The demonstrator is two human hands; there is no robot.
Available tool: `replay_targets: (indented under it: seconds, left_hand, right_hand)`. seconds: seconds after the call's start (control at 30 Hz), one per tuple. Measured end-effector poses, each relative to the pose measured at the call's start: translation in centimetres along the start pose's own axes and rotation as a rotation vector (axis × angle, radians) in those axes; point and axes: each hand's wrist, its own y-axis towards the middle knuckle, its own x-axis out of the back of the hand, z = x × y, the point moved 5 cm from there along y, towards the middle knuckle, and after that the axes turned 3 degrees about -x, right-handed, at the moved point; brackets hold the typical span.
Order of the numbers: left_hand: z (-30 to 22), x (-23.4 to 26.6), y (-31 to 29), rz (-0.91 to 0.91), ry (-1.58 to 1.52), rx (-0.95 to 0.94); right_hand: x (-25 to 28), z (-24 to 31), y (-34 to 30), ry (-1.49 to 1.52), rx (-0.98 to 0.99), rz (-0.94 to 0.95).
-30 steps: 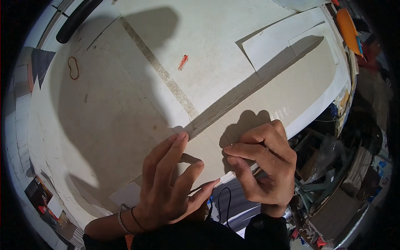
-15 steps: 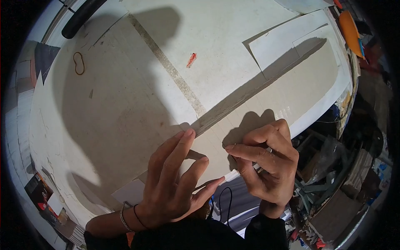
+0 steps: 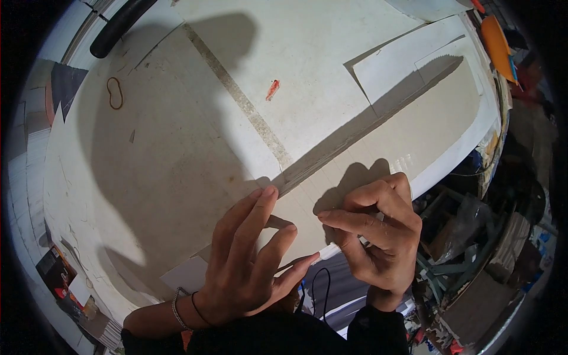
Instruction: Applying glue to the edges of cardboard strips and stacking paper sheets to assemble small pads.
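A long stack of beige card sheets point(image 3: 408, 136) lies slantwise across the white table, running from my hands toward the far right. My left hand point(image 3: 245, 254) rests at the stack's near left end. Its fingers are spread, with one fingertip at the far corner and the thumb along the near edge. Over the stack's near part, my right hand point(image 3: 381, 228) is closed, with thumb and forefinger drawn together. Whatever lies between those fingertips, if anything, is too small to make out.
The white table point(image 3: 171, 183) bears a rubber band point(image 3: 115, 93), a red scrap point(image 3: 273, 90) and a worn tape strip point(image 3: 236, 99). White paper point(image 3: 390, 59) lies beyond the stack. A black tube point(image 3: 121, 28) juts in at far left. Clutter fills the floor at right.
My right hand has shifted very slightly left and down over the stack, still pinched. The left hand stays in place.
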Motion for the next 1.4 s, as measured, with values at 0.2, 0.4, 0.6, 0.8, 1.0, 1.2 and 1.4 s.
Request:
replay_targets:
  seconds: [0.2,0.4,0.6,0.8,1.0,1.2,1.4]
  left_hand:
    - [-0.06,0.06,0.05,-0.019,-0.032,0.015]
    - [-0.03,0.23,0.01,-0.007,-0.026,0.015]
    - [0.15,0.18,-0.06,-0.004,-0.023,0.008]
    - [-0.05,0.17,-0.21,0.0,-0.008,-0.012]
    - [-0.05,0.05,-0.47,0.001,-0.013,0.004]
    - [0.05,0.01,-0.5,0.008,-0.011,-0.007]
    - [0.14,0.18,-0.09,0.013,0.004,-0.012]
  right_hand:
    - [-0.17,-0.08,-0.11,-0.005,-0.022,-0.004]
    - [-0.07,-0.1,-0.1,0.002,-0.015,0.026]
    - [-0.06,0.11,-0.01,0.001,-0.037,0.033]
    - [0.23,0.03,-0.02,0.009,-0.039,0.024]
    - [0.35,-0.35,-0.03,-0.004,-0.045,-0.019]
    - [0.24,-0.24,-0.02,0.012,-0.027,-0.024]
    - [0.3,-0.39,0.07,0.012,-0.024,-0.025]
